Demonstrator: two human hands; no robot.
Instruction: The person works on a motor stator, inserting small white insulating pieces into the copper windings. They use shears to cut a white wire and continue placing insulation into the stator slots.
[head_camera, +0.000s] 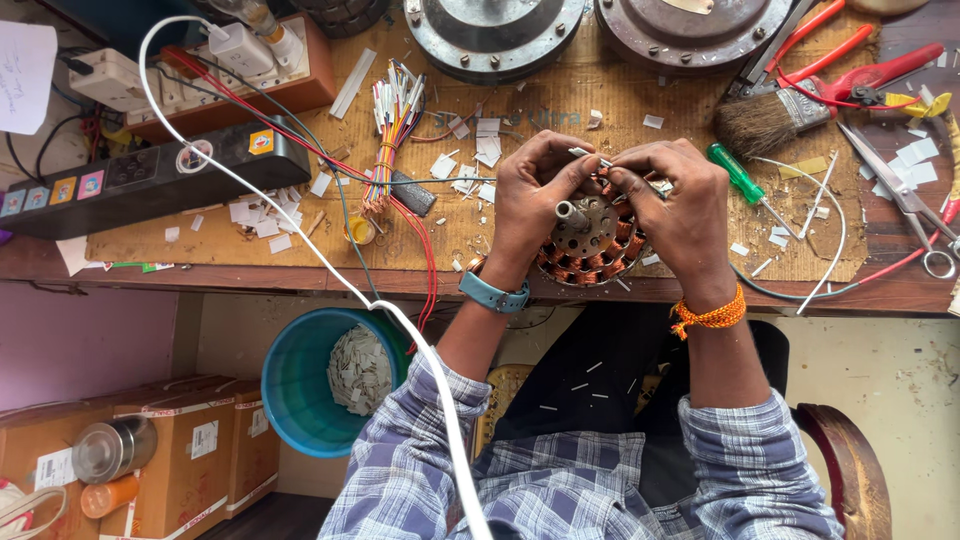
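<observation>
Both hands grip a copper-wound motor core (590, 240) at the near table edge. The left hand (532, 195) and right hand (680, 205) pinch a thin white strip (590, 156) together above it.

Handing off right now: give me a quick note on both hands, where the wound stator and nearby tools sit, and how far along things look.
Left hand: grips the round copper-wound stator at the bench edge.
Right hand: on the stator's right side, pinching a thin white strip with the left.
Nearby: green-handled screwdriver, bristle brush, steel scissors.
Blue bucket below holds white offcuts.
Done or left: slots are hidden by the fingers, so I cannot tell.
</observation>
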